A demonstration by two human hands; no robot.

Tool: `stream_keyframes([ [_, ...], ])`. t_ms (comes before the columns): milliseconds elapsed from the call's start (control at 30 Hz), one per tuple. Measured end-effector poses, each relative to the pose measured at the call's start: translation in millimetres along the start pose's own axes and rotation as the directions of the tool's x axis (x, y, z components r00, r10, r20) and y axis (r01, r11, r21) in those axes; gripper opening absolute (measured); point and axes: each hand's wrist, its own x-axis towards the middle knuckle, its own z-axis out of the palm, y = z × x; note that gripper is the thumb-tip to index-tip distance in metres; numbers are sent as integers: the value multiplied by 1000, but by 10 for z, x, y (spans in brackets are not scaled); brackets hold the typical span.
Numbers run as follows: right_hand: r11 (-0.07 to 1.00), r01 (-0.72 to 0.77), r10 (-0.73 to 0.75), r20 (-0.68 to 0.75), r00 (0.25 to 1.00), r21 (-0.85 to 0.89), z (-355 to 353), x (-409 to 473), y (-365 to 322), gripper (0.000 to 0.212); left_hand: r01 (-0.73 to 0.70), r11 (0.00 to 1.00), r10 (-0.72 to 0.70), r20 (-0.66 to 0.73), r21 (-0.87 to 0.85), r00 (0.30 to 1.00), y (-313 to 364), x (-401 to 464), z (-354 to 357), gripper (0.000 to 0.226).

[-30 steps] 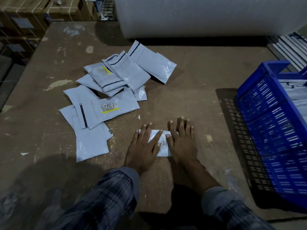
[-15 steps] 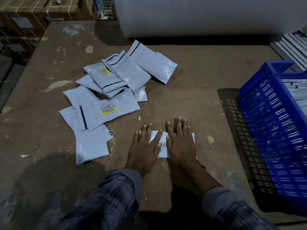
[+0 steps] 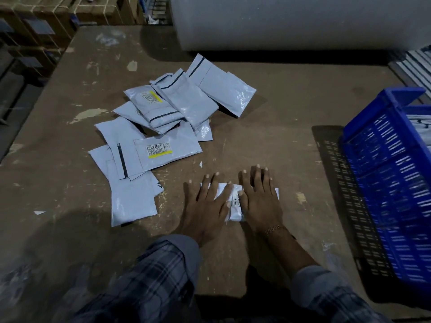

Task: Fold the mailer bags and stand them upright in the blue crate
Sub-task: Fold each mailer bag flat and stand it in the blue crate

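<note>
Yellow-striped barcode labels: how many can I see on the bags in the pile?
2. The far label is on a bag toward the back of the pile; the near label is on a bag at its middle. Others may be hidden underneath.

Dim, bluish light from above; the person's soft shadow pools on the desk [image 3: 268, 136] at lower left. Edges bow with wide-angle distortion, and corners blur.

A small folded grey mailer bag [image 3: 234, 201] lies flat near the middle, label side up. To its far left, a loose heap of unfolded grey mailer bags [image 3: 163, 127] overlaps, some showing barcode labels with yellow strips. The blue crate [image 3: 387, 183] with slotted walls stands at the right, grey bags [image 3: 422, 127] inside it.
</note>
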Motion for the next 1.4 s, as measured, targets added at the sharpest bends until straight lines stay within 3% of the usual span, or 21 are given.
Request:
stream_keyframes([
  [167, 951, -188, 198, -14, 980, 246, -52, -14, 91, 71, 160, 983, -165, -54, -89, 985, 71, 275, -84, 61],
  [300, 957, -287, 289, -44, 956, 41, -21, 57, 49, 65, 175, 968, -179, -8, -181, 984, 230, 408, 58, 68],
  [533, 985, -161, 159, -38, 987, -63, 3, 135, 102, 63, 105, 985, -111, -37, -134, 993, 289, 289, 136, 66],
  [833, 987, -135, 129, -69, 989, -83, 17, 36, 67, 61, 73, 986, -83, -64, -147, 995, 222, 439, 164, 64],
  [1067, 993, -103, 101, -38, 994, -63, -6, 140, 104, 61, -63, 995, 60, -30, -80, 998, 132, 387, 160, 66],
  [1300, 997, -72, 71, -39, 997, -41, -5, -98, 86, 62, 3, 990, -5, -13, -140, 1000, 147, 443, 155, 66],
  [1400, 998, -53, 52, -21, 998, -31, -24, 67, 121, 62, -33, 989, 37, 30, -141, 999, 162, 395, 128, 67],
])
